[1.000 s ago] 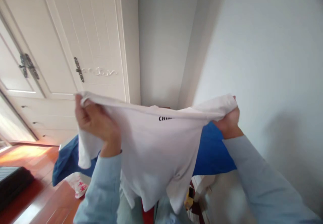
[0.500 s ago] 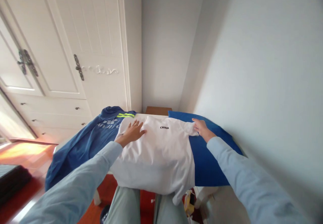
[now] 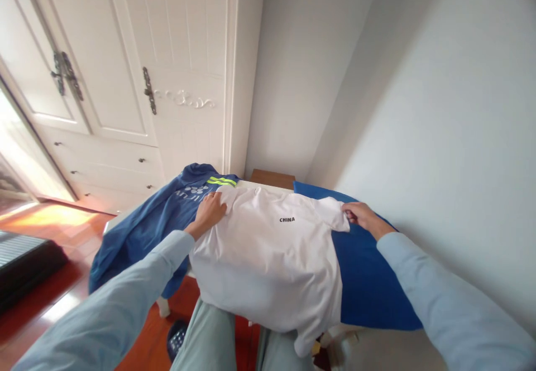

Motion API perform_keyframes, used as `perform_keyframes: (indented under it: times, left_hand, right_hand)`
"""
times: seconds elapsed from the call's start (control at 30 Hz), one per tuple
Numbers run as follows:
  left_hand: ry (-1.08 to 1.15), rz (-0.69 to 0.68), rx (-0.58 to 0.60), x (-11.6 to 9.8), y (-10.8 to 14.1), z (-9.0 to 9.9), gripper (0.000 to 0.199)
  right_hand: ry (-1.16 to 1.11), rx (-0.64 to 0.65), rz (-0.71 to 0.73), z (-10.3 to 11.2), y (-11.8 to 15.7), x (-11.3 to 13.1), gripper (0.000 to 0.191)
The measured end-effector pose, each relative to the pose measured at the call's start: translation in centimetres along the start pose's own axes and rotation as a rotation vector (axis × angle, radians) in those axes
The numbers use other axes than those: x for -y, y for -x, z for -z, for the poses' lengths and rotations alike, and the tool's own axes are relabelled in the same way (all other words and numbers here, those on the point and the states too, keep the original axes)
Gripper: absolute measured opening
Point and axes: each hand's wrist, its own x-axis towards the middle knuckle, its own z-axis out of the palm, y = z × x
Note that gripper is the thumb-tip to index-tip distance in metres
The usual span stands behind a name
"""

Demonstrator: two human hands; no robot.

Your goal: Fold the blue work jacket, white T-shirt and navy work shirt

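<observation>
T-shirt (image 3: 272, 265), white, short-sleeved, black "CHINA" lettering: spread over a table (image 3: 282, 190), upper part lying flat but creased, lower part draped over the near edge, above the wearer's trousers (image 3: 213, 335). Hem partly bunched; the tabletop mostly hidden under cloth.

Garment (image 3: 154, 231), dark blue, pale lettering and two yellow-green stripes: at left, lettering partly covered by the left hand (image 3: 210, 212). Cloth (image 3: 368, 282), plain blue: at right, running beneath the T-shirt, its full form hidden.

Objects below the table at right: partly covered, too unclear to name. Dark patterned item (image 3: 176, 340): on the floor beside the trousers, partly hidden. Black ridged item (image 3: 29, 265): far left, cut off by the view.

Wardrobe (image 3: 188, 42), cream, metal handles: doors closed, top out of view. Drawers (image 3: 100, 156), small knobs: closed, contents hidden.

Left hand: fingers bent, close together at the T-shirt's left sleeve; whether cloth is pinched beneath them, cannot tell. Right hand (image 3: 363, 217): thumb and fingers narrowed on the outer edge of the right sleeve, cloth between the tips, above the blue cloth
</observation>
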Motion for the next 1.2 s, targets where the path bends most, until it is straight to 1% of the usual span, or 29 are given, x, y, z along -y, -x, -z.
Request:
perform_keyframes:
  times: [0.07,0.1,0.17,0.2,0.23,0.27,0.33,0.37,0.4,0.47,0.57,0.63,0.7,0.73,0.77,0.8,0.83,0.87,0.93,1.0,1.03,1.07,1.1,1.13,1.2]
  left_hand:
    - [-0.003,0.103,0.005,0.5,-0.7,1.0,0.044]
    - [-0.006,0.128,0.006,0.6,-0.9,1.4,0.045]
    - [-0.024,0.108,0.021,0.5,-1.3,1.7,0.057]
    - [-0.028,0.073,0.047,0.3,-1.3,1.7,0.065]
    - [-0.023,0.04,0.085,0.1,-1.4,1.7,0.067]
    - [-0.01,0.02,0.125,-0.1,-1.5,1.7,0.061]
    - [0.027,0.027,0.178,-0.1,-1.7,1.7,0.036]
    - [0.042,0.054,0.179,0.1,-1.9,1.8,0.026]
    - [0.053,0.09,0.161,0.5,-2.1,2.0,0.022]
    - [0.07,0.172,0.103,1.6,-2.6,2.5,0.029]
    - [0.107,0.302,0.044,3.3,-3.0,3.5,0.036]
    - [0.119,0.358,0.007,3.6,-2.7,4.3,0.038]
    - [0.102,0.356,-0.096,2.9,-2.0,4.8,0.043]
    - [0.078,0.31,-0.166,2.2,-1.5,5.0,0.047]
    - [0.046,0.235,-0.232,1.3,-1.0,5.0,0.05]
    - [0.011,0.133,-0.272,0.2,-0.5,4.8,0.052]
    - [-0.018,0.017,-0.276,-1.0,0.0,4.5,0.051]
    - [-0.037,-0.101,-0.241,-2.2,0.5,3.9,0.049]
    - [-0.038,-0.304,-0.112,-4.6,1.2,2.3,0.048]
    - [-0.023,-0.471,0.001,-6.7,1.5,0.2,0.052]
    - [-0.022,-0.528,0.04,-7.6,1.5,-0.9,0.056]
    - [-0.026,-0.562,0.073,-8.3,1.4,-2.0,0.058]
    - [-0.033,-0.574,0.105,-9.0,1.3,-2.9,0.059]
    - [-0.037,-0.57,0.138,-9.5,1.1,-3.8,0.06]
    - [-0.025,-0.544,0.202,-10.3,0.8,-5.1,0.063]
  right_hand:
    - [-0.017,-0.005,0.01,0.6,-0.4,1.4,0.021]
    - [-0.022,-0.011,0.018,0.8,-0.5,2.0,0.02]
    - [-0.021,-0.021,0.035,0.9,-0.6,2.8,0.019]
    - [-0.009,-0.028,0.039,0.9,-0.6,3.0,0.019]
    - [0.012,-0.037,0.04,0.8,-0.5,3.0,0.018]
    - [0.042,-0.05,0.037,0.7,-0.4,2.9,0.017]
    - [0.115,-0.082,0.024,0.8,-0.1,2.4,0.013]
    - [0.155,-0.097,0.015,0.9,0.0,2.0,0.011]
    - [0.192,-0.11,0.007,1.1,0.2,1.7,0.01]
    - [0.256,-0.126,-0.008,1.5,0.6,1.0,0.008]
    - [0.314,-0.126,-0.023,1.8,1.2,0.4,0.011]
    - [0.332,-0.111,-0.035,1.5,1.6,0.3,0.012]
    - [0.342,-0.093,-0.049,0.8,2.0,0.5,0.015]
    - [0.347,-0.087,-0.055,0.5,2.1,0.7,0.016]
    - [0.352,-0.084,-0.058,0.2,2.1,0.9,0.016]
    - [0.357,-0.088,-0.058,0.0,2.1,1.3,0.017]
    - [0.365,-0.098,-0.054,-0.3,2.1,1.7,0.016]
    - [0.375,-0.118,-0.048,-0.4,2.0,2.3,0.016]
    - [0.397,-0.188,-0.022,-0.9,1.9,3.6,0.012]
    - [0.411,-0.253,0.024,-1.9,2.1,5.2,0.008]
    - [0.411,-0.262,0.055,-2.7,2.4,5.9,0.007]
    - [0.407,-0.246,0.087,-3.6,2.8,6.6,0.01]
    - [0.402,-0.193,0.119,-4.6,3.3,7.2,0.015]
    - [0.397,-0.111,0.149,-5.7,3.9,7.7,0.023]
    - [0.395,0.098,0.205,-7.6,5.0,8.2,0.036]
